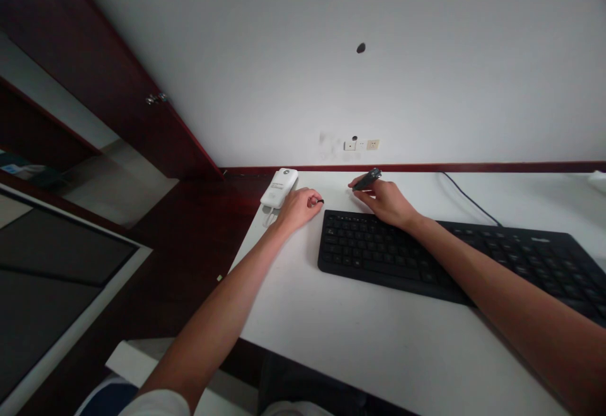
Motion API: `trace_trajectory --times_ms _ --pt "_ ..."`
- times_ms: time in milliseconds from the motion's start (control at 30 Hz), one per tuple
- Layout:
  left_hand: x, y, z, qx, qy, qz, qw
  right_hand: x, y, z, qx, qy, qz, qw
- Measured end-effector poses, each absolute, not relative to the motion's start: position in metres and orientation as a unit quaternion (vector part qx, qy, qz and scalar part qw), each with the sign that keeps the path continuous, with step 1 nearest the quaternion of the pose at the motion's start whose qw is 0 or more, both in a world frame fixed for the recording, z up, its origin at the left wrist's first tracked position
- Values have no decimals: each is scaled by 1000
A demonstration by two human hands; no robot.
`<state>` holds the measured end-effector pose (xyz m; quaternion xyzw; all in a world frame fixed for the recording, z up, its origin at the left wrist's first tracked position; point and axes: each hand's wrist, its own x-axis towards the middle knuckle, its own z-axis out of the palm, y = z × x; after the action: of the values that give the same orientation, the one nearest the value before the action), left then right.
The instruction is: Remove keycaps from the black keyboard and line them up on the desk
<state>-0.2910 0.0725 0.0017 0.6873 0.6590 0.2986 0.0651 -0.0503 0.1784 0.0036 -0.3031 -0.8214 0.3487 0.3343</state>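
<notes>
Above the far left corner of the keyboard, my right hand [387,201] grips a short, thick, dark stick-like object [367,179] with a shiny upper end. Its exact kind I cannot make out. My left hand [300,206] rests near the desk's left edge, its fingers pinched on a small black piece [320,201] too small to name. Right behind that hand lies a white power bank [279,189] with a white cable [269,215] at its near end. The black keyboard [374,252] lies under my right forearm.
The white desk [303,315] ends at the left above a dark floor [189,226]. A wall with sockets [362,145] stands behind it. The keyboard's cable [468,198] runs to the back edge. A dark red door [108,69] is at the left.
</notes>
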Motion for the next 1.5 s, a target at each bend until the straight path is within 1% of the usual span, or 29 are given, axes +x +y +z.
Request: trace_trajectory --times_ms 133,333,433,800,1100,1300,1400,1500 --pt "-292 75 -3 685 661 296 71 -51 186 -5 -305 -782 400 369" --pt "-291 84 -15 639 684 338 100 -49 196 -6 -345 -637 558 404" --pt "-289 92 -19 628 696 334 95 -49 195 -2 -355 -598 590 410" --pt "-279 149 -15 629 710 311 65 -50 194 1 -367 -545 628 417" --pt "-284 149 -19 635 693 332 76 -50 194 1 -362 -560 621 412" --pt "-282 148 -17 636 697 323 75 -50 194 0 -366 -568 615 408" --pt "-280 147 -16 638 696 323 66 -49 193 1 -368 -570 612 407" --pt "-278 145 -16 647 686 331 33 -49 192 2 -371 -568 614 404"
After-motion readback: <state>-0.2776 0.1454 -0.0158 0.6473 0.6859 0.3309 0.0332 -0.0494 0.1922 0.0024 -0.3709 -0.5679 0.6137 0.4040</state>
